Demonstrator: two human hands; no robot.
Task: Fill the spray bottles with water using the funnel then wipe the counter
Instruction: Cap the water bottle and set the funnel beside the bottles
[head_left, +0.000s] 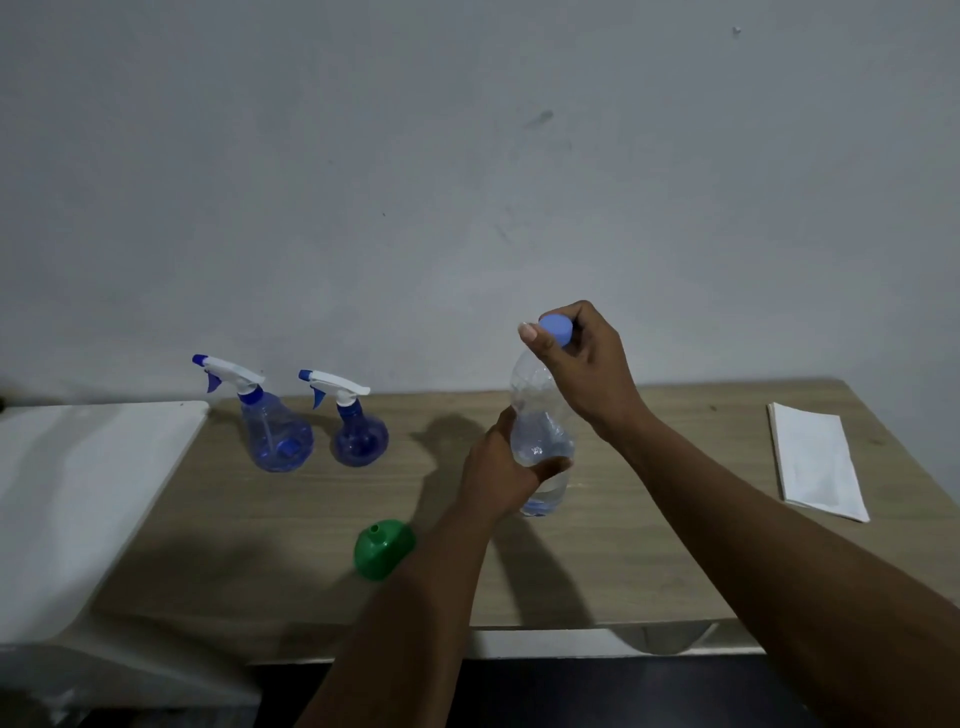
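A clear water bottle (540, 431) is being held upright over the middle of the wooden counter (649, 519) by the left hand (501, 473), with the fingers being curled round its lower body. The blue cap (556, 330) at its top is being pinched between the thumb and curled fingers of the right hand (582, 358). The larger spray bottle (272, 426) and the smaller spray bottle (358, 431) are being left standing side by side at nine o'clock from the water bottle, spray heads on. A green funnel (382, 551) is being left lying at seven o'clock, and a folded white cloth (815, 462) at three o'clock.
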